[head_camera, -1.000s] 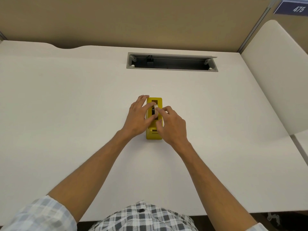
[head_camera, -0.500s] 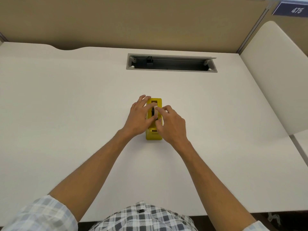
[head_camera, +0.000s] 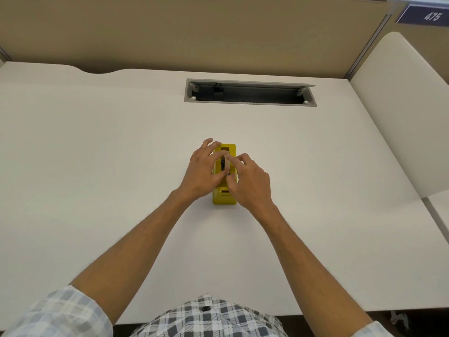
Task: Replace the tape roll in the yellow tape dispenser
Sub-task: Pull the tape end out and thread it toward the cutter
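Centrally placed on the white table (head_camera: 97,166): yellow tape dispenser (head_camera: 224,199), a narrow glossy block standing lengthwise, short ends toward 12 and 6 o'clock. Rounded corners, a dark rectangular opening near the 12 o'clock end, a small notch with a pale strip at the 6 o'clock end. Seated in the middle slot, on edge: tape roll (head_camera: 227,162), thin and pale beige with a dark core just at its 9 o'clock side.

Pressed against the dispenser's 9 o'clock flank: left hand (head_camera: 202,170), fingers fanned toward 12 o'clock, forefinger and thumb reaching over the slot to touch the roll. Closing in from 3 o'clock: right hand (head_camera: 252,181), forefinger and thumb curled and pinching the roll's upper edge, remaining fingers tucked. Both forearms bare, converging from 7 and 5 o'clock; plaid sleeve (head_camera: 60,312) rolled at the left elbow, plaid shirt front at 6 o'clock.

Further toward 12 o'clock, well apart from the dispenser: grey cable tray (head_camera: 250,102) recessed into the table, lid open, a small black plug inside at its 9 o'clock end. Beyond that, a tan partition wall (head_camera: 194,30). At 1 o'clock, high up: dark blue number plate (head_camera: 424,15) reading 475. At 3 o'clock, a cream side panel (head_camera: 401,105) bordering the table.
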### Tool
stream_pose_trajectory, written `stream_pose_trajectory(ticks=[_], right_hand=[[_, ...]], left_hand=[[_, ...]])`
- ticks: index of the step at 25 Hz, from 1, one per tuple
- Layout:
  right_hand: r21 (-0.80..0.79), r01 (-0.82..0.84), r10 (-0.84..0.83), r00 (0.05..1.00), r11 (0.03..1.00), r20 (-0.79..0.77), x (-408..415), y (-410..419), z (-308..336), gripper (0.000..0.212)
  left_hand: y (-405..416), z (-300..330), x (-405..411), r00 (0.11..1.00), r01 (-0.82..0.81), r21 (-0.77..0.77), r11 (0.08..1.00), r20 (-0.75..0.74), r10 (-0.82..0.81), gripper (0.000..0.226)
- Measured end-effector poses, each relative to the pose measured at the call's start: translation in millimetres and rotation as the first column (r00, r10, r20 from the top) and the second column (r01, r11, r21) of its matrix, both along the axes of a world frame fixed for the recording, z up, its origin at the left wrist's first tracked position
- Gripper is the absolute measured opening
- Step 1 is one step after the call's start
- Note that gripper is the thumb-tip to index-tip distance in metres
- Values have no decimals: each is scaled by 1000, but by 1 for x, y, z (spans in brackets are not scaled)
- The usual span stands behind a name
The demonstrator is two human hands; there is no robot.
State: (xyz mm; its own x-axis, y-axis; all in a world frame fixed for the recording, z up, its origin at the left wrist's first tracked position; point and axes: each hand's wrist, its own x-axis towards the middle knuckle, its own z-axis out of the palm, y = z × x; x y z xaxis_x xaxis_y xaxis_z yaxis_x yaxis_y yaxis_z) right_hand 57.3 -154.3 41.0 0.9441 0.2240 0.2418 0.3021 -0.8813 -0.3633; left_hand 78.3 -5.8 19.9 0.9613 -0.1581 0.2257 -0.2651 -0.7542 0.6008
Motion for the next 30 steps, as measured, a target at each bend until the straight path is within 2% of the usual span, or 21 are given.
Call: stream_pose_trajectory(ticks=[5, 7, 12, 14, 17, 20, 27, 30], right_hand=[[-10, -3, 3, 1000, 1000, -14, 0, 0, 0, 43], [-8, -3, 3, 1000, 1000, -18, 0, 0, 1, 43], [-4, -2, 2, 1000, 1000, -18, 0, 1, 1, 45], [4, -1, 1, 1000, 1000, -19, 0, 2, 1, 44], [11, 1, -1, 1000, 1000, -18, 0, 2, 1, 41], [8, 2, -2, 1000, 1000, -16, 0, 1, 0, 40], [-4, 0, -1, 1000, 1000, -24, -2, 1, 0, 44], [0, -4, 4, 1000, 1000, -25, -2, 1, 1, 42]], left_hand=[[0, 1, 1, 999, -12, 28, 1000, -37, 13, 55], [0, 1, 1, 999, 6, 37, 999, -48, -4, 49], [-1, 8, -1, 1000, 5, -69, 998, 19, -4, 32], [-3, 12, -1, 1000, -4, -71, 997, 26, 6, 32], [-3, 14, 3, 999, -15, 22, 1000, -46, 16, 44], [-1, 10, 5, 995, 7, 116, 993, -98, 4, 41], [-2, 10, -2, 1000, -5, -66, 998, -2, 5, 33], [-2, 13, 1, 999, -41, -15, 999, -30, 41, 43]])
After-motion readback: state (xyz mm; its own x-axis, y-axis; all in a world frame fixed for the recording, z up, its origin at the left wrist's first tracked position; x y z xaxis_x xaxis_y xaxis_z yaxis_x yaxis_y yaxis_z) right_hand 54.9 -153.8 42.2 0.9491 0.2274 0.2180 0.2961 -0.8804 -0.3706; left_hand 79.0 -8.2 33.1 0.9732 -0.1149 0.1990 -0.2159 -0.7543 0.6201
